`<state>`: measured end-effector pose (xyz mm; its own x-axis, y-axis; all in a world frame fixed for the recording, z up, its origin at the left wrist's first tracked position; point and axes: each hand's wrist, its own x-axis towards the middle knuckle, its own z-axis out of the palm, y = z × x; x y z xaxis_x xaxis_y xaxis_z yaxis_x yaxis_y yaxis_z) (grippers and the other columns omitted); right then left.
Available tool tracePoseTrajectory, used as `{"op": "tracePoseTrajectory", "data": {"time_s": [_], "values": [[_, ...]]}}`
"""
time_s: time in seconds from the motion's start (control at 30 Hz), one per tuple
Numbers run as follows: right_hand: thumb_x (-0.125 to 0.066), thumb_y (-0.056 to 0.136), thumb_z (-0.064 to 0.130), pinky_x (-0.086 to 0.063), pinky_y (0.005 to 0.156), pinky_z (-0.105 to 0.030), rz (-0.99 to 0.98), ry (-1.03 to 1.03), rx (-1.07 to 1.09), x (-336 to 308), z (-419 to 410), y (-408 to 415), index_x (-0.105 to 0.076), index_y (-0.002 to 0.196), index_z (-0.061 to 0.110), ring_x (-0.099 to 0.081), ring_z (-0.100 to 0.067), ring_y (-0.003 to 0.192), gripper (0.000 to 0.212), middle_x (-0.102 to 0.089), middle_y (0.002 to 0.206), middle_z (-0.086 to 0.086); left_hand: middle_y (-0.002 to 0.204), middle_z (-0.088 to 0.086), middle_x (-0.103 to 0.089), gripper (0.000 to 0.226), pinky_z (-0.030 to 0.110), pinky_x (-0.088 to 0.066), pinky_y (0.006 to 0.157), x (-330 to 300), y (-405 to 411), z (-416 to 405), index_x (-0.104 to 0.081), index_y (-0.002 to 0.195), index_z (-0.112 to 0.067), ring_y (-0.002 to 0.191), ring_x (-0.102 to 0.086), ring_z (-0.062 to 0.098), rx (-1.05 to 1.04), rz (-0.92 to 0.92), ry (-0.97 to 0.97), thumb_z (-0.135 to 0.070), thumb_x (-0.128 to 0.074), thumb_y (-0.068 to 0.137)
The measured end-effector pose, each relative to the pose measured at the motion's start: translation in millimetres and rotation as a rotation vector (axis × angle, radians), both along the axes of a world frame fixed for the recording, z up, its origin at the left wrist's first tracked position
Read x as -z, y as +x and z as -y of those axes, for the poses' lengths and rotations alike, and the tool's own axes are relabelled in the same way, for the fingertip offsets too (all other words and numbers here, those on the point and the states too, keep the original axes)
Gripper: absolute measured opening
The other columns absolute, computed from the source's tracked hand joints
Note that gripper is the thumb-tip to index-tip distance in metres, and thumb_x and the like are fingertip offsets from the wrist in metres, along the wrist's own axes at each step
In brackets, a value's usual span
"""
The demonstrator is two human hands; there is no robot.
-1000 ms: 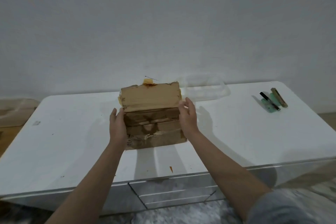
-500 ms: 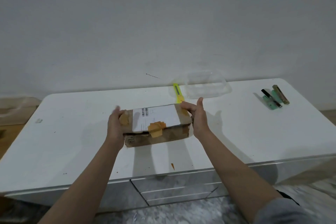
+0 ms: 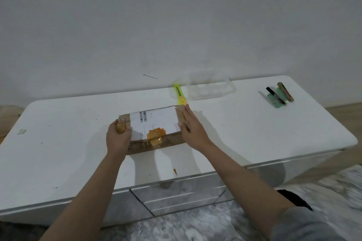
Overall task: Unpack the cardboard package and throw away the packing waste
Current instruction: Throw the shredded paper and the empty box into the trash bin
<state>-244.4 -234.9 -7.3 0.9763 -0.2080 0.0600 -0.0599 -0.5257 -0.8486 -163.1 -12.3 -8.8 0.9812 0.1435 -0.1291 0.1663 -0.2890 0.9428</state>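
Observation:
A brown cardboard package (image 3: 156, 144) lies flat on the white cabinet top (image 3: 68, 143), its white shipping label and a patch of orange tape facing up. My left hand (image 3: 117, 139) grips its left end, thumb by a wad of brown tape. My right hand (image 3: 191, 129) presses against its right end, fingers along the edge. A yellow-green utility knife (image 3: 179, 95) lies just behind the package.
An empty clear plastic tray (image 3: 209, 87) stands behind the knife by the wall. Several small tubes and sticks (image 3: 280, 95) lie at the far right. A small orange scrap (image 3: 175, 171) sits near the front edge, above the drawers (image 3: 176, 195).
The package stood on edge with its brown underside towards me; it has been tipped down flat, label up. Both hands stayed on its ends. The knife behind it has come into view.

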Motion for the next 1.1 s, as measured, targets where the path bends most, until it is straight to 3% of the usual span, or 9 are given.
{"op": "tracePoseTrajectory", "data": {"time_s": [0.1, 0.2, 0.53, 0.8, 0.97, 1.1], "values": [[-0.040, 0.100, 0.024, -0.019, 0.114, -0.024, 0.011, 0.052, 0.042, 7, -5, 1, -0.015, 0.151, 0.025, -0.002, -0.006, 0.147, 0.057, -0.008, 0.161, 0.003, 0.113, 0.007, -0.060, 0.037, 0.039, -0.048, 0.090, 4, 0, -1, -0.054, 0.124, -0.011, 0.098, -0.056, 0.023, 0.000, 0.001, 0.029, -0.016, -0.060, 0.088], [-0.040, 0.099, 0.023, -0.024, 0.117, -0.033, 0.019, 0.062, 0.067, 8, -6, -1, -0.017, 0.151, 0.025, -0.008, -0.011, 0.147, 0.056, -0.017, 0.159, -0.001, 0.111, 0.003, -0.057, 0.040, 0.042, -0.047, 0.093, 6, 0, 0, -0.050, 0.128, -0.014, 0.100, -0.054, 0.023, 0.011, -0.004, 0.039, -0.017, -0.057, 0.090], [-0.041, 0.098, 0.016, -0.028, 0.115, -0.032, 0.048, 0.042, 0.152, 3, 28, -7, -0.028, 0.147, 0.016, -0.026, -0.016, 0.143, 0.051, -0.032, 0.153, -0.002, 0.117, 0.002, -0.060, 0.039, 0.038, -0.050, 0.087, 8, 5, 33, -0.046, 0.130, -0.017, 0.103, -0.059, 0.023, 0.183, -0.027, 0.067, -0.028, -0.051, 0.093], [-0.040, 0.099, 0.021, -0.032, 0.112, -0.029, 0.028, 0.063, 0.363, -5, 126, -51, -0.031, 0.147, 0.017, -0.039, -0.017, 0.136, 0.049, -0.036, 0.151, 0.001, 0.115, 0.001, -0.063, 0.049, 0.045, -0.052, 0.090, 13, 0, 148, -0.049, 0.126, -0.021, 0.102, -0.062, 0.022, 0.387, -0.034, 0.120, -0.045, -0.049, 0.084], [-0.042, 0.099, 0.019, -0.025, 0.102, -0.013, 0.040, 0.023, 0.558, -4, 202, -110, -0.034, 0.145, 0.014, -0.037, -0.019, 0.137, 0.047, -0.040, 0.149, -0.002, 0.122, 0.004, -0.058, 0.048, 0.040, -0.047, 0.093, 2, -48, 248, -0.039, 0.135, -0.016, 0.108, -0.056, 0.024, 0.495, -0.033, 0.097, -0.040, -0.048, 0.094], [-0.045, 0.097, 0.018, -0.027, 0.101, -0.019, 0.035, 0.002, 0.744, -6, 268, -179, -0.039, 0.143, 0.014, -0.039, -0.022, 0.135, 0.046, -0.043, 0.147, -0.005, 0.126, 0.005, -0.055, 0.048, 0.032, -0.044, 0.086, -5, -103, 332, -0.034, 0.139, -0.017, 0.108, -0.053, 0.023, 0.641, -0.031, 0.098, -0.036, -0.046, 0.096]]}}
